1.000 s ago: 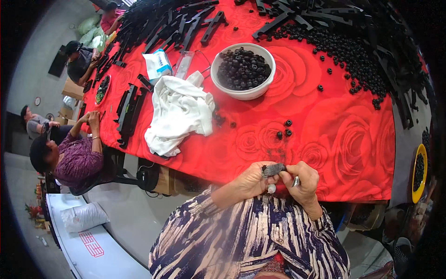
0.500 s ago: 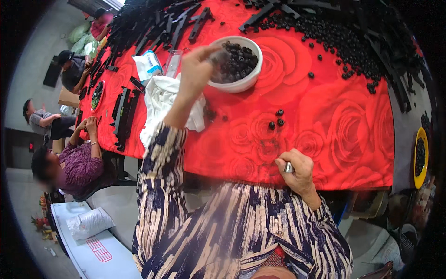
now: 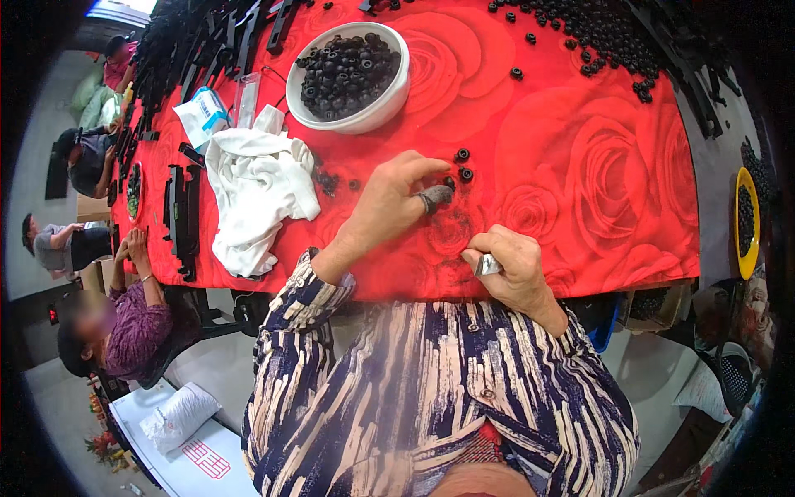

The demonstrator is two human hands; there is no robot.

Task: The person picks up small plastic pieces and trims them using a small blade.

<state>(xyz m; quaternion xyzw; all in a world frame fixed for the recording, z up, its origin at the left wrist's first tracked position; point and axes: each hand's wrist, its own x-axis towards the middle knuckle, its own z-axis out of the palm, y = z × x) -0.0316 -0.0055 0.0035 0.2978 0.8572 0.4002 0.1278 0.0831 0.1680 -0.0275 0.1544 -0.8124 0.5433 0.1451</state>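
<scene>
My left hand (image 3: 389, 203) reaches over the red cloth with thumb and index finger apart, a dark grey cover on the thumb. Between their tips lies a small black ring-shaped part (image 3: 449, 180); whether they touch it, I cannot tell. Beside it are two similar black parts, one (image 3: 462, 155) farther off and one (image 3: 465, 175) nearer. My right hand (image 3: 512, 269), close to the table's front edge, is closed around a small silvery metal tool (image 3: 489, 265), its kind mostly hidden in the fist. A white bowl (image 3: 397, 98) full of black parts stands beyond my left hand.
A crumpled white cloth (image 3: 257, 182) and a blue-and-white packet (image 3: 201, 116) lie left of the bowl. Loose black parts (image 3: 592, 41) spread at the far right, long black pieces (image 3: 224, 50) at the far left. A person in purple (image 3: 137, 331) works on the left.
My left hand has moved from the bowl's rim toward me and right, down to the three loose parts. The whole view has shifted; my right hand still grips the metal tool.
</scene>
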